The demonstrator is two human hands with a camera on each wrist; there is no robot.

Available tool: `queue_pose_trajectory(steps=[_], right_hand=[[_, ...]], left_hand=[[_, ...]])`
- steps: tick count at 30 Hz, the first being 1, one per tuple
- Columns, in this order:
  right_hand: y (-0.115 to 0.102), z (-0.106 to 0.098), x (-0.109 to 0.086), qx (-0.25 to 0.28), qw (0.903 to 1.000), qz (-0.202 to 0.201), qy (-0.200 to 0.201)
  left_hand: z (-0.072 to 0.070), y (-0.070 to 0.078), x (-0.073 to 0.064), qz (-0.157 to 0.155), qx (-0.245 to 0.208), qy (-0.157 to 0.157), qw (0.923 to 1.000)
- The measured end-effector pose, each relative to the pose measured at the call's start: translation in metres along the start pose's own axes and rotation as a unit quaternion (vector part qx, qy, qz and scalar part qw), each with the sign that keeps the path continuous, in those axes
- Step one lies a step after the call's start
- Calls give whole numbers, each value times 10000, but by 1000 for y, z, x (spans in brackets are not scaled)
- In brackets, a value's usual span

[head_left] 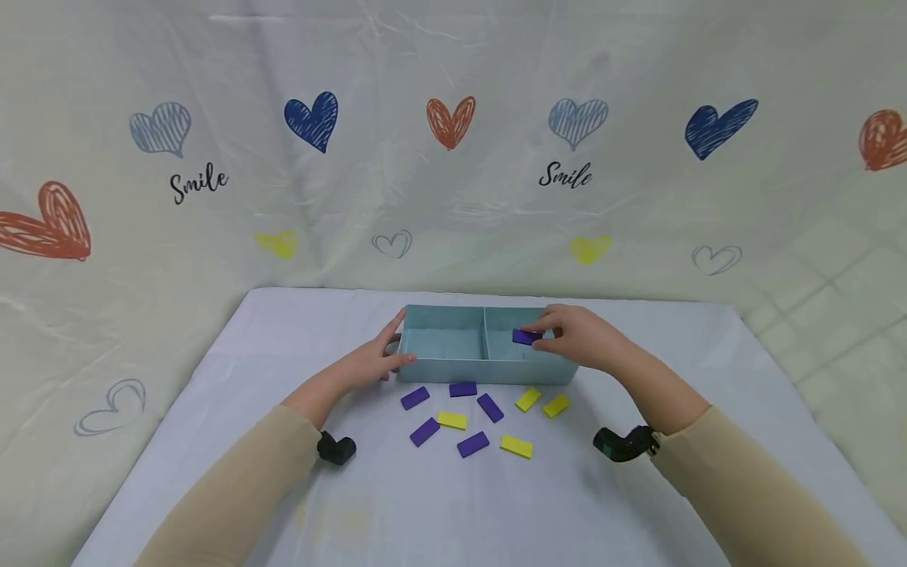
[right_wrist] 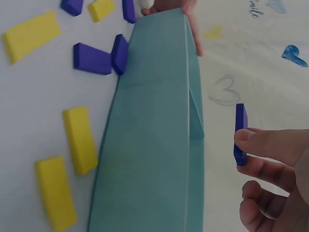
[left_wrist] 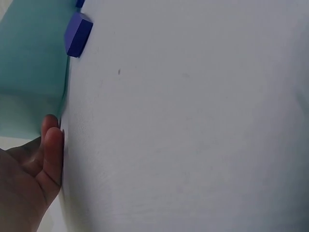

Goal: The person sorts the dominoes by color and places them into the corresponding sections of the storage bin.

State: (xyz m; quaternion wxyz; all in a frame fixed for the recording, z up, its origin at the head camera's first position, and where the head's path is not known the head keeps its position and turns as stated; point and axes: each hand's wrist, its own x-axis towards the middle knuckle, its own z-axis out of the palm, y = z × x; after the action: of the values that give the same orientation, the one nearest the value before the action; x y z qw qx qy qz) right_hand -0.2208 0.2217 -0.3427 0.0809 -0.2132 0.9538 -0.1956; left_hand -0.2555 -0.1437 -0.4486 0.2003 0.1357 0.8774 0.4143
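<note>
Above the right compartment of a light blue two-compartment box [head_left: 489, 372], my right hand [head_left: 584, 337] pinches a small rectangular purple block [head_left: 523, 337]. Thumb and forefinger hold this purple block [right_wrist: 240, 135] by its sides in the right wrist view, while the other fingers curl below. At the box's left end rests my left hand [head_left: 367, 364], its thumb at the front rim and its forefinger stretched along the side toward the back corner. Up close, the left hand's fingers [left_wrist: 53, 150] lie against the box's end wall at table level.
Several purple blocks [head_left: 472, 444] and several yellow blocks [head_left: 516, 446] lie scattered on the white tablecloth [head_left: 397, 504] in front of the box. An upright divider [head_left: 485, 332] separates its two compartments. Behind the table hangs a pale curtain [head_left: 453, 205] printed with hearts.
</note>
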Motion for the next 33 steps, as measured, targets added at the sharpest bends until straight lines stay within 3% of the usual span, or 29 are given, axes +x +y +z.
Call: queue_pose_trajectory(steps=[15, 26, 33], right_hand=[[-49, 12, 77, 212, 9983, -180, -517], [-68, 45, 124, -213, 9970, -214, -712], [-77, 68, 139, -396, 9946, -35, -956]], left_hand=[[3, 1, 0, -23, -21, 60, 10000], [0, 5, -4, -57, 1, -6, 10000], [0, 2, -2, 2, 2, 37, 10000]])
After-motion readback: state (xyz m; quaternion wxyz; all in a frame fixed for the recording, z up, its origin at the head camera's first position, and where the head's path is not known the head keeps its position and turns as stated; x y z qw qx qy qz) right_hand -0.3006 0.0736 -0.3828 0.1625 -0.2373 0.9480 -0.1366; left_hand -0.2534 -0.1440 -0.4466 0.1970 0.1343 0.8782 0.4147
